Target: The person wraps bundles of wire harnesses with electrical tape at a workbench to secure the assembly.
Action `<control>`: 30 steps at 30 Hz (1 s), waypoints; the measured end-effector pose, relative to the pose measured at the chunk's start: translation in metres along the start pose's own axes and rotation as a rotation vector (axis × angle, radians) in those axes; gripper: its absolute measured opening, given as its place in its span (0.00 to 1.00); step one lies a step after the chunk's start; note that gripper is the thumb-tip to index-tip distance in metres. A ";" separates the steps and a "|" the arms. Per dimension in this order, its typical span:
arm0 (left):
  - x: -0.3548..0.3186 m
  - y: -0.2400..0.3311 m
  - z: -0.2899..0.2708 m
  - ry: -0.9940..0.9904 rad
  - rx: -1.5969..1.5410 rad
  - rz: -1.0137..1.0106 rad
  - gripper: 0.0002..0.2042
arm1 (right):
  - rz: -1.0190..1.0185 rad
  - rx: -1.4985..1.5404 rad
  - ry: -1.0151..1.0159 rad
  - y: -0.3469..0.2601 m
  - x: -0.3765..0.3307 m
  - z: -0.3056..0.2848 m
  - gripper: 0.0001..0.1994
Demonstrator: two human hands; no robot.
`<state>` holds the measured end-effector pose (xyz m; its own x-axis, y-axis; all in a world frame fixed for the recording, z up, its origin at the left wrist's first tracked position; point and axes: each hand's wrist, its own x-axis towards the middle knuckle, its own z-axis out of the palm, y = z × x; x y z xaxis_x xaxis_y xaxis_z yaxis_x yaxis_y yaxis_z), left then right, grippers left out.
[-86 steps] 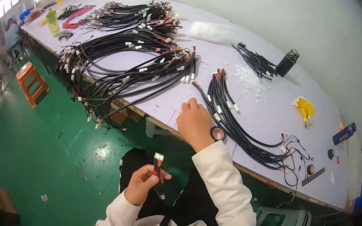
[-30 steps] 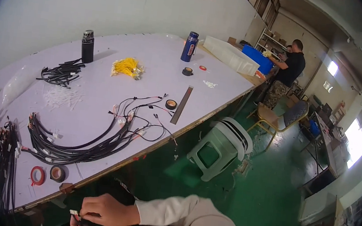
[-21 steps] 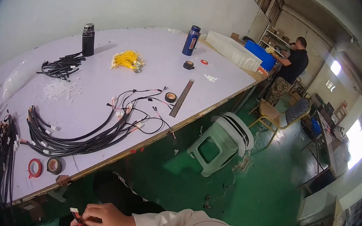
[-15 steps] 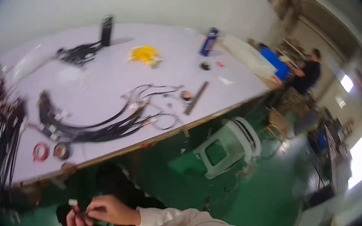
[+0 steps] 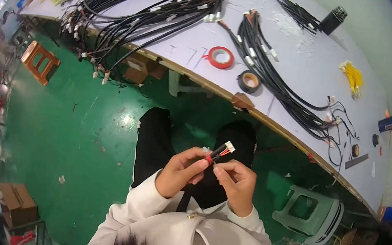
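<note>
A short black cable end (image 5: 220, 152) with red wires and a white connector (image 5: 229, 147) sits between my hands above my lap. My left hand (image 5: 181, 170) is closed around it, thumb and fingers pinching it where a band of red tape (image 5: 209, 159) goes round the black sleeve. Thumb and forefinger of my right hand (image 5: 238, 185) meet on the same cable just below the connector. Whether they also hold a loose tape end is too small to tell. A small pale piece shows at my left fingertips. The rest of the cable is hidden by my hands.
On the white table (image 5: 179, 57) ahead lie a large heap of black wire harnesses (image 5: 136, 12), a smaller harness bundle (image 5: 279, 84), a red tape roll (image 5: 220, 57), a black tape roll (image 5: 249, 81) and yellow wires (image 5: 352, 79). A pale plastic stool (image 5: 309, 212) stands at right.
My view has swung left and down, so both hands and the lap now show mid-picture instead of at the lower edge. The cable end stays in my hands.
</note>
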<state>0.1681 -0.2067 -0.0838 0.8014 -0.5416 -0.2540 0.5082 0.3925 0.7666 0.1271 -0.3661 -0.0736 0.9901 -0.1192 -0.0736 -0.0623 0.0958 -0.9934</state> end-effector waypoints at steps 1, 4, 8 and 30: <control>0.000 -0.001 -0.001 0.014 -0.001 0.003 0.11 | -0.029 -0.040 0.006 0.001 -0.001 0.000 0.05; 0.003 -0.004 -0.004 -0.015 -0.018 -0.002 0.10 | -0.017 -0.051 -0.012 0.001 -0.001 0.000 0.04; 0.002 -0.003 -0.009 -0.033 -0.072 -0.044 0.11 | 0.083 0.016 -0.017 -0.001 0.001 -0.002 0.04; 0.007 0.001 -0.008 0.064 -0.025 -0.050 0.09 | 0.138 0.114 0.059 -0.001 -0.002 0.002 0.02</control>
<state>0.1763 -0.2044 -0.0892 0.7928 -0.5128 -0.3294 0.5552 0.3847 0.7374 0.1253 -0.3640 -0.0718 0.9638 -0.1549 -0.2171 -0.1794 0.2261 -0.9575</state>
